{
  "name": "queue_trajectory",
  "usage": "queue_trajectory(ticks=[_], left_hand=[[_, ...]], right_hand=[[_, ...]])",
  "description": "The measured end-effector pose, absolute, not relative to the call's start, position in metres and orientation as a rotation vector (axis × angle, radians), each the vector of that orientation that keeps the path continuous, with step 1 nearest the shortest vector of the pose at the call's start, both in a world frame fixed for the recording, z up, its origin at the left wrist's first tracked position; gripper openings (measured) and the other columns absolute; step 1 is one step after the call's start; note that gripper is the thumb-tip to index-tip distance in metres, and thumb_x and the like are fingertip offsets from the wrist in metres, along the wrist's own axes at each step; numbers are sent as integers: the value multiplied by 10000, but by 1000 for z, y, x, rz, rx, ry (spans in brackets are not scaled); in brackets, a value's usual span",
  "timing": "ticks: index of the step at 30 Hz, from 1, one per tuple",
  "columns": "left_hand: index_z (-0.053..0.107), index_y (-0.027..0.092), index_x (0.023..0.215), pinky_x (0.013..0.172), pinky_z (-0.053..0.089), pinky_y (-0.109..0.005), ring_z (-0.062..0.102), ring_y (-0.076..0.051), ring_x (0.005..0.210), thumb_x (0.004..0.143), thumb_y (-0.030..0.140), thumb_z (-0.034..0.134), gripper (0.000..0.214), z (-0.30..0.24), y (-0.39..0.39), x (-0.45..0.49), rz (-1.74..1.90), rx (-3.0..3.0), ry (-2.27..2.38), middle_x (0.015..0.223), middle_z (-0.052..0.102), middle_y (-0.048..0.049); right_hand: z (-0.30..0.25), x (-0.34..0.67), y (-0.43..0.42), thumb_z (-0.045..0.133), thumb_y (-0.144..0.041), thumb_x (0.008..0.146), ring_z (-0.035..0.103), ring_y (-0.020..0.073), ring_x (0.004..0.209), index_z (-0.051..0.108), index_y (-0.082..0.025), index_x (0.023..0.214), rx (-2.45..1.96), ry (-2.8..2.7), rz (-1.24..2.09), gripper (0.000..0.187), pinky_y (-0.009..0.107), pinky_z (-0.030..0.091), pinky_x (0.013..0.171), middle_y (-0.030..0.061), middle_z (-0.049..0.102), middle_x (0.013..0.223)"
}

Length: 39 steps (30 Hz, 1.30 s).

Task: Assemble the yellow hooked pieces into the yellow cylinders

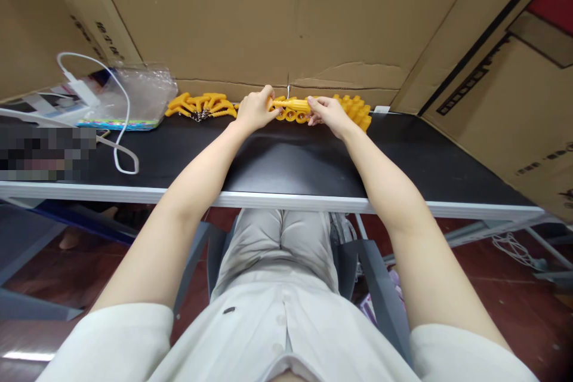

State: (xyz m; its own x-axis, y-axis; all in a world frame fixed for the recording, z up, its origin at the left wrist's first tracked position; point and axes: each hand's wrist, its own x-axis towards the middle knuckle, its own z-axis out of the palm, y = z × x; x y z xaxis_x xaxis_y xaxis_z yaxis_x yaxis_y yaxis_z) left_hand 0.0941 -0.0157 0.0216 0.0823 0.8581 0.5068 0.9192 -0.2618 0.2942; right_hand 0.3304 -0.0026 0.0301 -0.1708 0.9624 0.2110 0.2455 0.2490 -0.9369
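Observation:
Both my arms reach out over a black table (pixel 286 161). My left hand (pixel 256 108) and my right hand (pixel 329 114) are closed on the two ends of one yellow corn-shaped toy (pixel 293 105), held level just above the far part of the table. Under and beyond it lie more of these yellow pieces, some with round ends (pixel 293 117). A pile of yellow corn pieces (pixel 356 110) sits right behind my right hand. To the left of my left hand lies a heap of yellow pieces with small metal chains (pixel 201 105).
A clear plastic bag (pixel 138 95) lies at the table's far left, with a white charger and cable (pixel 119 131) looping in front of it. Cardboard sheets (pixel 286 18) wall the back and right. Grey chair arms and my lap show below the table's white edge.

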Motion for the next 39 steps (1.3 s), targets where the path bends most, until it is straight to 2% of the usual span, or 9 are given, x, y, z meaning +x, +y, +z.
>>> queue_trajectory(ticks=[10,18,24,26,28,32,39], left_hand=[[707,275,1397,1044,563,-456,719,-397,1172,933,376,728,475,19,-12,90,-963,-2234,-1828,1037,769,-113],[701,284,1416,1076,558,-472,720,-401,1186,937,369,730,487,18,-11,90,-963,-2243,-1821,1052,764,-118],[707,285,1413,1081,557,-485,710,-402,1179,937,363,714,482,19,-15,90,-965,-2243,-1855,1059,759,-125],[711,277,1408,1078,558,-482,710,-400,1174,934,362,714,482,20,-15,90,-969,-2240,-1865,1055,759,-127],[717,272,1398,1070,561,-474,710,-398,1167,931,370,719,477,20,-15,90,-973,-2241,-1863,1051,761,-127],[724,268,1387,1062,563,-476,711,-403,1164,932,388,729,471,20,-14,90,-953,-2240,-1870,1058,762,-132],[675,277,1457,1082,555,-482,707,-411,1213,945,362,730,522,20,-16,92,-963,-2269,-1844,1071,766,-128]], right_hand=[[31,332,-6,918,-499,941,664,115,606,689,-214,1017,-1112,-1620,1056,373,233,587,617,5,733,806],[31,332,-6,872,-626,951,667,121,591,713,-204,977,-1141,-1638,1030,453,239,592,619,14,721,772],[36,333,-7,663,-753,1050,726,106,595,697,-182,1177,-1157,-1548,1132,586,201,533,539,53,781,984],[36,335,-6,722,-732,1024,755,116,646,712,-196,1224,-1137,-1554,1115,572,201,553,560,59,791,1051],[34,337,-5,820,-627,996,775,128,710,725,-212,1242,-1098,-1591,1101,492,204,576,599,62,803,1098],[28,338,-5,913,-435,938,771,137,772,748,-215,1164,-1039,-1642,1062,356,218,597,656,51,809,1087],[25,338,-5,935,-458,905,763,154,804,734,-221,1081,-989,-1663,1042,357,277,651,757,40,787,999]])
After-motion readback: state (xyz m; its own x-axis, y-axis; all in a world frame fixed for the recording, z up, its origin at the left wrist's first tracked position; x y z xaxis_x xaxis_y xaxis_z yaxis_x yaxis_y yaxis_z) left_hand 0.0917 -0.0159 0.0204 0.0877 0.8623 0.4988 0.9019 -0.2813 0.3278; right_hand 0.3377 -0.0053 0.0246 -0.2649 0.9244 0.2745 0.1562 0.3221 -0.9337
